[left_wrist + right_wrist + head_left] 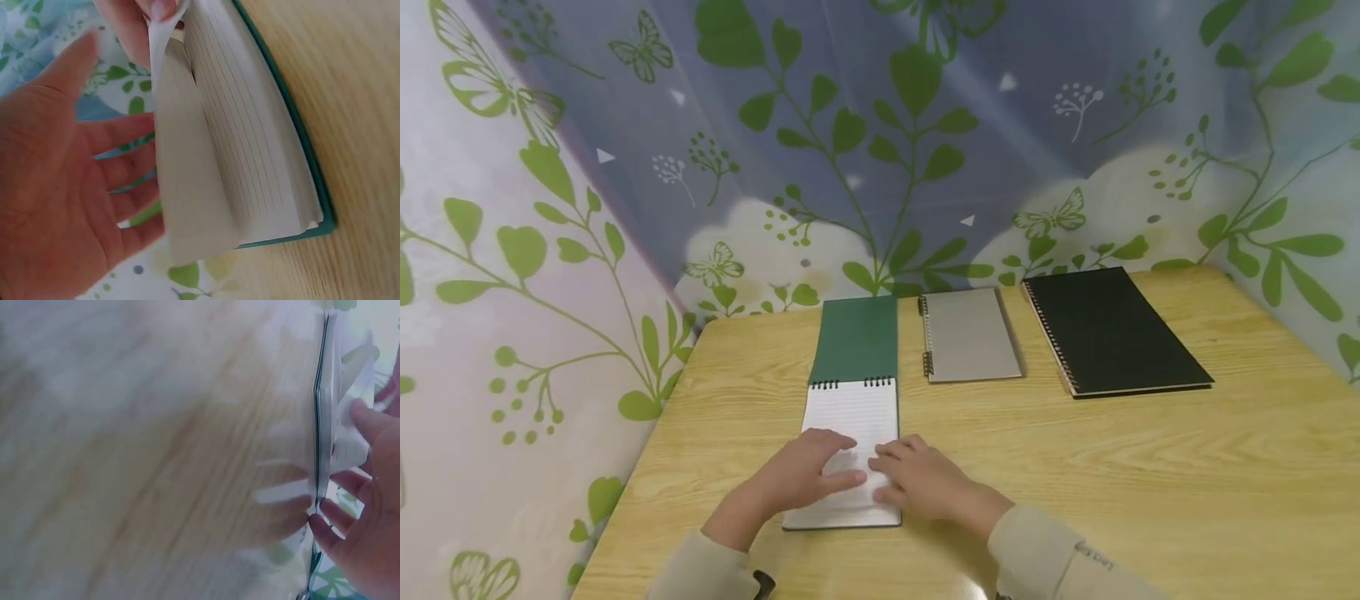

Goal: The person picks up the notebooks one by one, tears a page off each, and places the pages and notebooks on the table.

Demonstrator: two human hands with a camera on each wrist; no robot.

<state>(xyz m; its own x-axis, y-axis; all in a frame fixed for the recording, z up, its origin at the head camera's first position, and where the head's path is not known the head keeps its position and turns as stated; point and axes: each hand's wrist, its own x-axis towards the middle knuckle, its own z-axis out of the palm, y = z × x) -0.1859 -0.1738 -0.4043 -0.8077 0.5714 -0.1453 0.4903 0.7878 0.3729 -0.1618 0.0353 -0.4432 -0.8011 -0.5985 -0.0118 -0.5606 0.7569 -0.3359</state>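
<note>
A top-bound spiral notepad lies on the table with its green cover (pixel 856 337) folded back and its lined white sheets (pixel 850 410) exposed. Both hands are over its lower half. In the left wrist view a page (pixel 187 150) stands raised and bent off the stack. My left hand (pixel 797 471) has its fingers extended, the fingertips at this page's edge. From the other side my right hand (pixel 925 479) pinches the page near its edge; its thumb (pixel 362 415) lies against the paper, while other fingers are spread beside the pad's side.
Right of the notepad lies a closed grey spiral notebook (pixel 973 337). Farther right is a larger black spiral notebook (pixel 1112 333). All rest on a wood-grain table (pixel 1150 500), with a leaf-patterned cloth (pixel 850 150) behind and at the sides.
</note>
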